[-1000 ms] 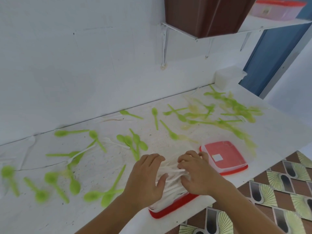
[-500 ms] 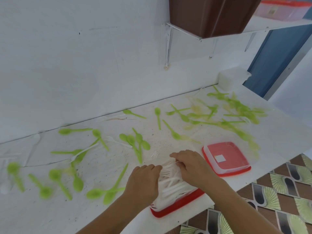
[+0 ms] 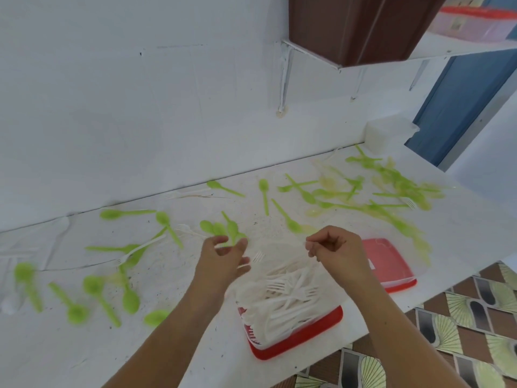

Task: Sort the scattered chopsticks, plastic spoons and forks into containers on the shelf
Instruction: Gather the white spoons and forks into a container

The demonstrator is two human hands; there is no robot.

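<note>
My left hand (image 3: 223, 260) and right hand (image 3: 333, 247) have lifted off the forks (image 3: 285, 292) beneath, curled, whether pinching anything I can't tell; spoons (image 3: 208, 226) beyond remain.

the counter (image 3: 56, 359) lies bare along its front left corner and in a speckled patch just behind the left hand (image 3: 223, 256) and right hand (image 3: 333, 247), which leave a gap between them. green spoons (image 3: 131, 299) litter the left and crowd the back right near the white tub (image 3: 389, 133). the fork-filled container (image 3: 296, 340) and red lid (image 3: 386, 259) take the front right edge. the shelf (image 3: 461, 49) and brown box (image 3: 363, 23) overhang the back right.
</note>
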